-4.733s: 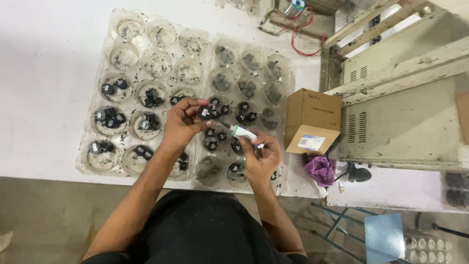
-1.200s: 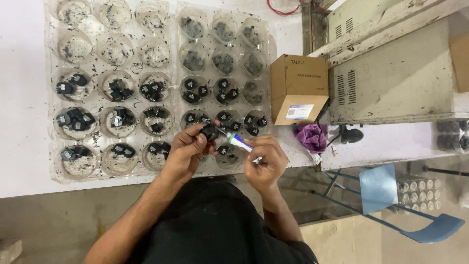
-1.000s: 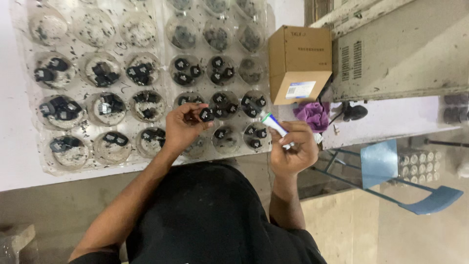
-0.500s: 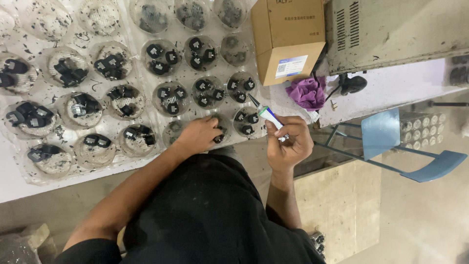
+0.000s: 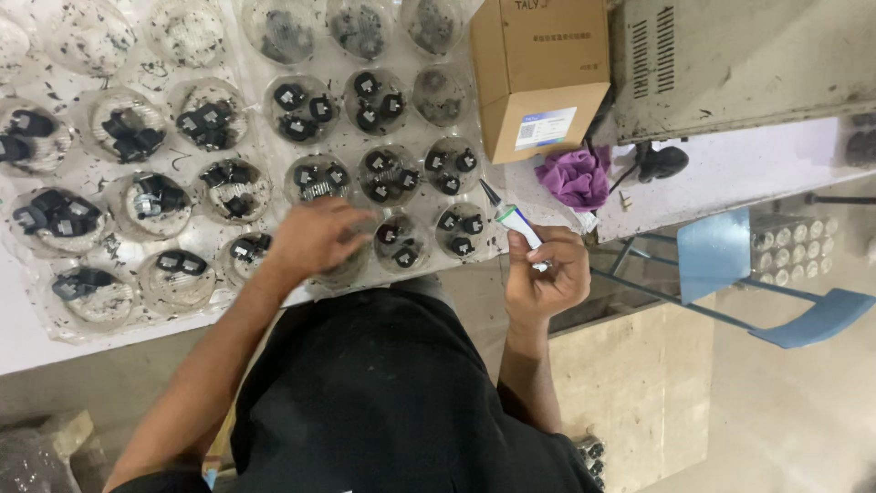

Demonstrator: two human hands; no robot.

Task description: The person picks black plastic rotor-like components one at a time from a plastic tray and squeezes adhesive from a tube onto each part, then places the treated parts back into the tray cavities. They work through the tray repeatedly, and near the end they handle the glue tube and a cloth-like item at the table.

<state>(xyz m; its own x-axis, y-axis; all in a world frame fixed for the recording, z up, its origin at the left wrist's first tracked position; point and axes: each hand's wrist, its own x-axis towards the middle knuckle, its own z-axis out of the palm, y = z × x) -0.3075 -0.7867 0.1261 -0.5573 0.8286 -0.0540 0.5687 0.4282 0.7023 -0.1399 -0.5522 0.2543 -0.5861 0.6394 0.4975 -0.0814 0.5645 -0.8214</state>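
I judge I'm mid-placement: my left hand [image 5: 315, 239] lies fingers-down over a cup of the clear tray [image 5: 228, 155], grip hidden, while my right hand [image 5: 546, 278], at 3 o'clock, pinches the small tube [image 5: 513, 219], wanting another black part [image 5: 394, 246].

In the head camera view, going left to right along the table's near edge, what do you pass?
Clear plastic tray of black parts → left hand over a tray cup → right hand holding a small tube → purple cloth → blue chair.
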